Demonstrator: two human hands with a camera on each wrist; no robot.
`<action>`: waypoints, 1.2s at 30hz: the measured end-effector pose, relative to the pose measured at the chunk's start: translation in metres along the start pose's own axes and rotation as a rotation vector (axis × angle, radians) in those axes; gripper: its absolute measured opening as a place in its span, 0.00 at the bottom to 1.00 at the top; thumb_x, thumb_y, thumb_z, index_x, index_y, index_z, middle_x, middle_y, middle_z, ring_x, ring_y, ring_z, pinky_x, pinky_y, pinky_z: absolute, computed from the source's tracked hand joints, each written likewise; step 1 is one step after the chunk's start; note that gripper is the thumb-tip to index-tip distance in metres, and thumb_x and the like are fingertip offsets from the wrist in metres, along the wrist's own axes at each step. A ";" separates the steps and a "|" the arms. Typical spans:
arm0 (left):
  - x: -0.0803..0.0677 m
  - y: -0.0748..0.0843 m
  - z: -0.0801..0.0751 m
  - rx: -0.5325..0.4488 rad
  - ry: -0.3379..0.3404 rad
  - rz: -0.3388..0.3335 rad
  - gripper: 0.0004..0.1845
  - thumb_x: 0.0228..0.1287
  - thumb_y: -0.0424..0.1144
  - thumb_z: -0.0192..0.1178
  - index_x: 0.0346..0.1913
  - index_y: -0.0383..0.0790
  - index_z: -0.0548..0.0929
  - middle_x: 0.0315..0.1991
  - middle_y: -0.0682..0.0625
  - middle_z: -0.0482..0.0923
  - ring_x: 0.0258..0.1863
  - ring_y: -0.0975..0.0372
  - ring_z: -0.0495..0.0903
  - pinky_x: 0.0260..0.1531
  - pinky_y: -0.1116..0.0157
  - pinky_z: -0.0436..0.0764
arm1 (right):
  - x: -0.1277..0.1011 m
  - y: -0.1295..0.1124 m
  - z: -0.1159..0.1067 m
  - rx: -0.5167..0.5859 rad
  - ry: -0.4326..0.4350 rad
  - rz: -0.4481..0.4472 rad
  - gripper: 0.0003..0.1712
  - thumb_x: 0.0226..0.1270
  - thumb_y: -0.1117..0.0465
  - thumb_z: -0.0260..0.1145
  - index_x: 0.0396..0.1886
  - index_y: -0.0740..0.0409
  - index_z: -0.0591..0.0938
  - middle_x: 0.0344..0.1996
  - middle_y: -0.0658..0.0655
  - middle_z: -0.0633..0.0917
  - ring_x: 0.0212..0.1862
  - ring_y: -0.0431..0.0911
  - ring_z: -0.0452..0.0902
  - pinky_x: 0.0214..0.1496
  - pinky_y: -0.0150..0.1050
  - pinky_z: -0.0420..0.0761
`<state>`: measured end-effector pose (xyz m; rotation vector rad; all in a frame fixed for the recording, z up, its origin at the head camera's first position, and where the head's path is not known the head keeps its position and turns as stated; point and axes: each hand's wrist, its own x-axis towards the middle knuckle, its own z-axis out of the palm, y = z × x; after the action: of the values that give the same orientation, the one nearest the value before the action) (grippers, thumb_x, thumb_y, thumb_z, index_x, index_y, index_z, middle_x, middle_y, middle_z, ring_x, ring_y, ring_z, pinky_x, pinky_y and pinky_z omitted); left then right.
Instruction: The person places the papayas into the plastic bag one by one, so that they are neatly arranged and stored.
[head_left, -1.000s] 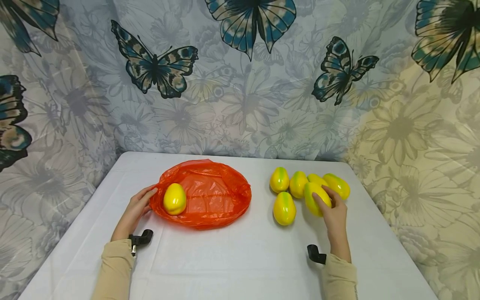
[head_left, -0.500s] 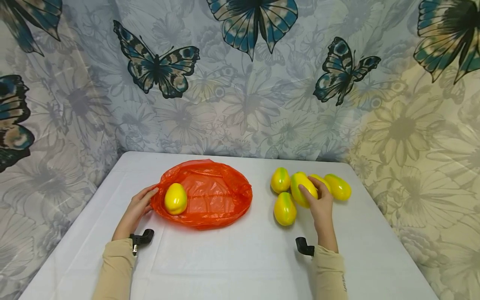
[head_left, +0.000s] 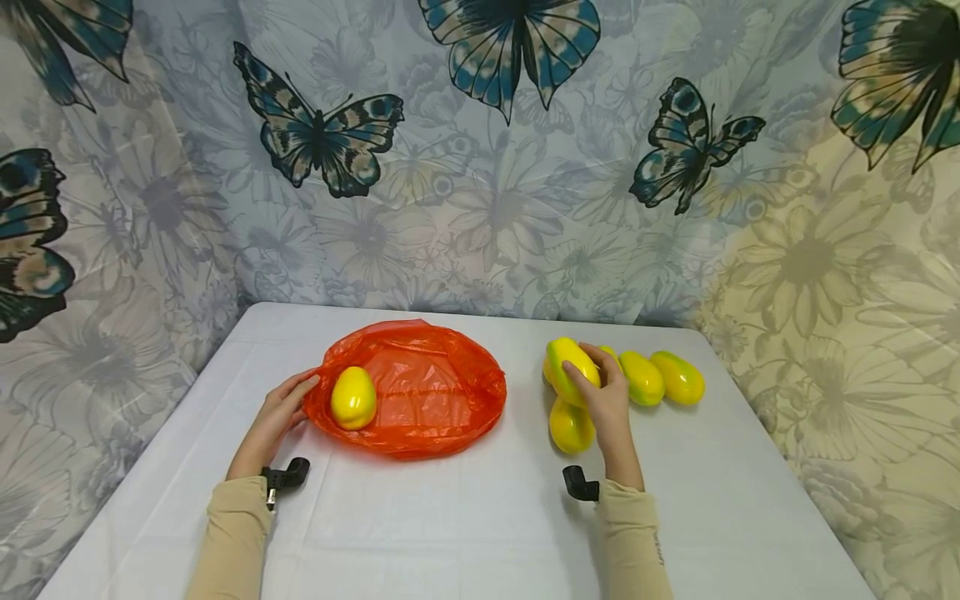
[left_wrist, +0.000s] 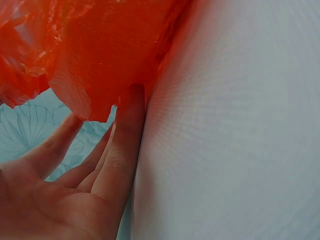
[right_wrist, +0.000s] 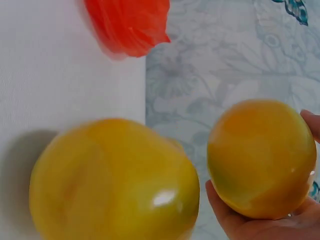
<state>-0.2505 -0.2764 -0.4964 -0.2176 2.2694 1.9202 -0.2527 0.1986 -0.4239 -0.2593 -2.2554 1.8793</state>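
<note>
Right grip over table, butterfly backdrop

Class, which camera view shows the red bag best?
The head view: it shows nearly all of the bag, including the rim around one yellow fruit. The left wrist view shows only part of it, close up, at the left hand; the right wrist view shows just a piece near the top.

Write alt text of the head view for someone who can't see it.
A person's right grip holds a yellow fruit near several other fruits on a white table. The left grip touches the edge of an open red bag with one fruit inside.
</note>
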 end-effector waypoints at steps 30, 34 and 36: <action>0.002 0.000 0.000 -0.002 0.005 -0.022 0.42 0.70 0.64 0.47 0.77 0.44 0.53 0.76 0.41 0.56 0.44 0.82 0.71 0.44 0.80 0.76 | 0.002 0.003 0.060 0.017 -0.106 -0.027 0.30 0.63 0.54 0.71 0.64 0.50 0.74 0.64 0.55 0.75 0.62 0.50 0.69 0.68 0.46 0.70; 0.002 0.000 0.000 -0.002 0.008 -0.030 0.42 0.70 0.65 0.47 0.77 0.44 0.53 0.75 0.41 0.56 0.43 0.83 0.72 0.44 0.80 0.75 | 0.001 0.003 0.068 0.000 -0.126 -0.033 0.30 0.64 0.53 0.70 0.64 0.50 0.74 0.64 0.55 0.75 0.62 0.51 0.69 0.68 0.48 0.70; 0.003 0.000 0.000 -0.003 0.008 -0.031 0.42 0.70 0.65 0.47 0.77 0.45 0.53 0.75 0.41 0.56 0.43 0.83 0.72 0.44 0.80 0.75 | 0.000 0.003 0.073 -0.008 -0.130 -0.034 0.29 0.63 0.53 0.70 0.64 0.50 0.74 0.63 0.55 0.75 0.61 0.51 0.69 0.68 0.48 0.71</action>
<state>-0.2530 -0.2761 -0.4969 -0.2594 2.2544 1.9109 -0.2720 0.1298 -0.4398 -0.1022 -2.3341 1.9224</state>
